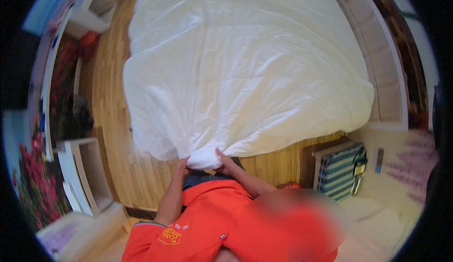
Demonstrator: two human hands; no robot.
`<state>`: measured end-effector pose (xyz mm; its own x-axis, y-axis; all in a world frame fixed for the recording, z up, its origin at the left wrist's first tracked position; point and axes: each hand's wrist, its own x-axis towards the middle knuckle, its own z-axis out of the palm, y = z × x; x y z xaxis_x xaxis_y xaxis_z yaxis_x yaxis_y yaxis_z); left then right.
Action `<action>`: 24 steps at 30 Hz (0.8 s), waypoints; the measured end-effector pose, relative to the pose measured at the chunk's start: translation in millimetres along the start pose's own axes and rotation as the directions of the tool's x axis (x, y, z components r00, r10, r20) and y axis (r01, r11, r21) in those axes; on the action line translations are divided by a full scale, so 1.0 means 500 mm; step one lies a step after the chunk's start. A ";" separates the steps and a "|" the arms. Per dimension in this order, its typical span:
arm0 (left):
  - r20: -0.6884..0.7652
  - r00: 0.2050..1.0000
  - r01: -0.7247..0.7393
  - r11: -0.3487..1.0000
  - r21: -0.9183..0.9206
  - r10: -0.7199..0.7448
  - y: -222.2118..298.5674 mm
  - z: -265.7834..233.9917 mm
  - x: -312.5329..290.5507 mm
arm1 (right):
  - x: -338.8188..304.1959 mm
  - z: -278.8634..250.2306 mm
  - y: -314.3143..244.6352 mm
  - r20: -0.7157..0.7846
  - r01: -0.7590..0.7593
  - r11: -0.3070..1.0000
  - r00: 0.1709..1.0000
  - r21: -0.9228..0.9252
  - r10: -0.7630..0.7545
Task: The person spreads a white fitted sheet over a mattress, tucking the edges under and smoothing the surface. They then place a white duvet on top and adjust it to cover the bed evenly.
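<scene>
A white duvet (250,73) spreads over the bed in front of me, with long creases running toward my body. Its near edge is drawn into a bunched fold at my waist. My left hand (184,164) is closed on the left side of that fold. On the fold's right side, my right hand (224,162) grips the cloth, thumb on top. Most of the fingers are hidden under the fabric. The bed beneath is covered by the duvet.
Wooden floor (111,82) runs along the left of the bed. White shelf units (89,172) stand at the left wall, with red flowers (40,181) nearby. At the right are a wall-side headboard (377,59) and a small stand with a blue-striped front (340,170).
</scene>
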<state>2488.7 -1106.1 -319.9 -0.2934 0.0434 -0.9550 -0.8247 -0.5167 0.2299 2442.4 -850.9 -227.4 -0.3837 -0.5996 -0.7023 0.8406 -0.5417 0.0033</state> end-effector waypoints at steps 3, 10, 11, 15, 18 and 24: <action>-0.040 0.998 0.044 0.995 0.090 -0.041 -0.023 -0.031 0.008 | 0.008 0.061 0.024 -0.009 0.053 0.994 0.999 0.100 -0.052; -0.221 0.942 -0.021 0.700 0.713 0.253 0.019 0.029 -0.125 | 0.028 0.170 0.093 -0.372 0.126 0.989 0.924 0.073 -0.090; -0.206 0.970 0.023 0.787 0.616 0.133 0.068 0.051 -0.185 | 0.050 0.178 0.124 -0.312 0.167 0.986 0.937 0.000 -0.158; -0.081 0.991 -0.051 0.858 0.511 0.107 0.041 -0.003 -0.135 | 0.128 0.198 0.219 -0.355 0.299 0.746 0.735 -0.595 -0.578; 0.270 0.952 0.112 0.984 0.139 -0.146 0.061 -0.068 -0.121 | 0.162 0.133 0.255 -0.381 0.333 0.867 0.797 -0.371 -0.469; 0.193 0.980 0.163 0.754 -0.636 -0.049 0.116 -0.155 -0.028 | 0.149 0.166 0.281 -0.442 0.348 0.911 0.797 -0.221 -0.412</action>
<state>2482.4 -1203.1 -307.8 -0.3403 0.2328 -0.9110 -0.3626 -0.9264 -0.1013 2500.1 -1020.4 -220.1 -0.4831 0.0052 -0.8756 0.7166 -0.5723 -0.3988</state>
